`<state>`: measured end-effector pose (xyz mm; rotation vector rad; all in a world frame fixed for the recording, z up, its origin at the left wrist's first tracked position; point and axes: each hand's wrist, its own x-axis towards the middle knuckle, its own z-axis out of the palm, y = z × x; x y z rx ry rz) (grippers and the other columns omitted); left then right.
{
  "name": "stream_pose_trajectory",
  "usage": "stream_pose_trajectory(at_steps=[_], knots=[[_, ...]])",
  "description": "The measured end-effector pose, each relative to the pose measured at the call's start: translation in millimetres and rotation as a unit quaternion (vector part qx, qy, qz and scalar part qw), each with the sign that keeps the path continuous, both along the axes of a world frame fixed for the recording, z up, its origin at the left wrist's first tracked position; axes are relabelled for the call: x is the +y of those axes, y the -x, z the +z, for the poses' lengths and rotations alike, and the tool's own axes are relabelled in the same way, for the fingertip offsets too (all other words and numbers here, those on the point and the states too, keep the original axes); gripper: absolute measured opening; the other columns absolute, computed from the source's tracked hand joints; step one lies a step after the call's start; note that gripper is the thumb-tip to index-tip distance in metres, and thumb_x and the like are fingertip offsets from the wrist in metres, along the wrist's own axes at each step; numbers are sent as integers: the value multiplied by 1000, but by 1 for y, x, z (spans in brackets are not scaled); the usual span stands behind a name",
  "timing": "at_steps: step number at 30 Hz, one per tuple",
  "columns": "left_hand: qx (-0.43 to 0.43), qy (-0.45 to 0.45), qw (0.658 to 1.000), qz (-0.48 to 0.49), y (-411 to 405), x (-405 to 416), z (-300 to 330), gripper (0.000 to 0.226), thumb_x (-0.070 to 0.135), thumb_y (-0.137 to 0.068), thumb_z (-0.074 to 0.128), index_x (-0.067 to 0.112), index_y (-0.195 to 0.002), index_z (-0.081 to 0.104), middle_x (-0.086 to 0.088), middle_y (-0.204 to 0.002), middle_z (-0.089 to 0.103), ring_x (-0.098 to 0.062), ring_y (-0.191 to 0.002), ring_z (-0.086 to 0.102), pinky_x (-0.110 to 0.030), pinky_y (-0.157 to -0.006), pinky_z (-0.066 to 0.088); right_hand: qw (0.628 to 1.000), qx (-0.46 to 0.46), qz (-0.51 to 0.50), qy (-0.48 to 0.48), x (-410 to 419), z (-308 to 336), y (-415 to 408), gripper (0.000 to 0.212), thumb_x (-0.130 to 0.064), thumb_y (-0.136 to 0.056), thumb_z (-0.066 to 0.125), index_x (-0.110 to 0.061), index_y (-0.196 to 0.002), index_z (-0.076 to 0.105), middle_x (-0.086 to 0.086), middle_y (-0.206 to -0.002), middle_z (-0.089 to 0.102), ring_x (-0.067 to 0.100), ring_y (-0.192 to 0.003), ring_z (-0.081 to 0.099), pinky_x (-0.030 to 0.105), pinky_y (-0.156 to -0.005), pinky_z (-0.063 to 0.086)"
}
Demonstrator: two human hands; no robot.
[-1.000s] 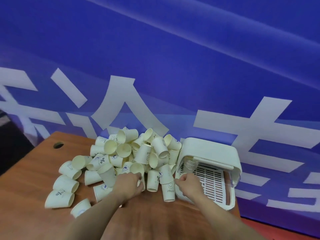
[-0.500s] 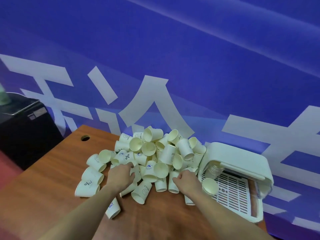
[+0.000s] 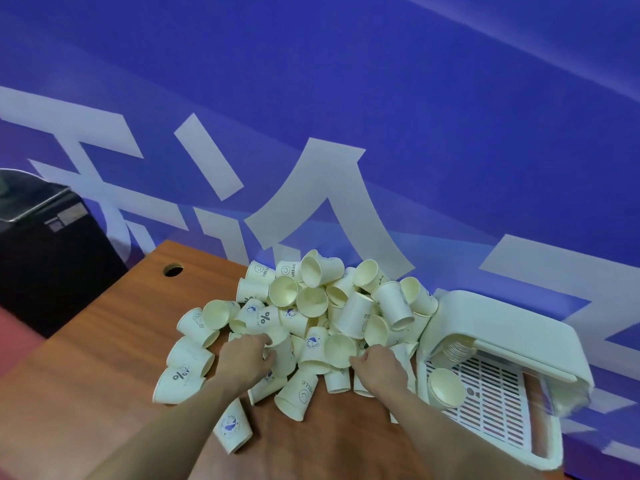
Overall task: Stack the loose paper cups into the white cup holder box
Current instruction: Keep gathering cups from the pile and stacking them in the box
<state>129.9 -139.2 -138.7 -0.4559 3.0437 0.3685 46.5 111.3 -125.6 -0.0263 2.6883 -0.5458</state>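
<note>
Several loose paper cups (image 3: 356, 315) lie heaped on the wooden table (image 3: 104, 341). The white cup holder box (image 3: 502, 337) lies at the right with its lid raised over a slotted tray (image 3: 491, 403). A nested stack of cups (image 3: 453, 351) sits under the lid, and one single cup (image 3: 445, 388) lies on the tray. My left hand (image 3: 244, 362) grips a cup (image 3: 282, 351) at the pile's front. My right hand (image 3: 379, 367) has its fingers curled on a cup (image 3: 341, 349) at the front right of the pile.
A blue banner wall (image 3: 381, 133) rises right behind the table. A black cabinet (image 3: 52, 258) stands to the left. The table has a cable hole (image 3: 172, 270) at its back left. Stray cups (image 3: 232, 427) lie near the front.
The view has swung left. A single cup now lies on the box tray. My right hand has left the box edge for the pile, and my left hand has reached further in.
</note>
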Motion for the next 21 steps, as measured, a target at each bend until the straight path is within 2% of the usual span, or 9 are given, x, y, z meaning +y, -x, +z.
stream_pose_trajectory(at_steps=[3, 5, 12, 17, 21], knots=[[5, 8, 1000, -22, 0, -2, -7, 33, 46, -92, 43, 29, -109, 65, 7, -98, 71, -16, -90, 65, -28, -67, 43, 1000, -2, -1, -11, -5, -9, 4, 28, -41, -87, 53, -19, -68, 52, -1, -77, 59, 21, -72, 56, 28, -60, 41], [0, 16, 999, -37, 1, -3, -10, 32, 45, -93, 41, 27, -102, 65, 7, -93, 71, -17, -86, 65, -28, -64, 41, 1000, 5, -3, -14, -7, -15, 5, 26, -37, -89, 49, -19, -69, 52, 0, -80, 60, 22, -73, 57, 29, -64, 44], [3, 3, 999, -52, 4, -1, -3, 27, 40, -94, 44, 27, -98, 67, 7, -83, 71, -16, -81, 65, -28, -61, 36, 1000, 27, -6, -9, -8, -13, 1, 32, -26, -87, 47, -22, -57, 36, -4, -63, 45, 20, -63, 48, 25, -48, 27], [18, -4, 998, -56, -1, 8, 3, 27, 41, -93, 44, 26, -92, 66, 9, -74, 68, -15, -73, 63, -26, -57, 35, 999, 35, -11, 21, 4, 0, -14, 31, -22, -83, 50, -21, -54, 38, -4, -58, 44, 17, -55, 43, 26, -47, 27], [27, 0, 997, -71, -4, 21, 9, 27, 43, -92, 43, 29, -95, 66, 10, -74, 66, -13, -77, 63, -27, -60, 40, 998, 36, -19, 42, 20, 10, -26, 25, -24, -82, 51, -20, -60, 41, -3, -62, 49, 16, -55, 44, 28, -47, 28]])
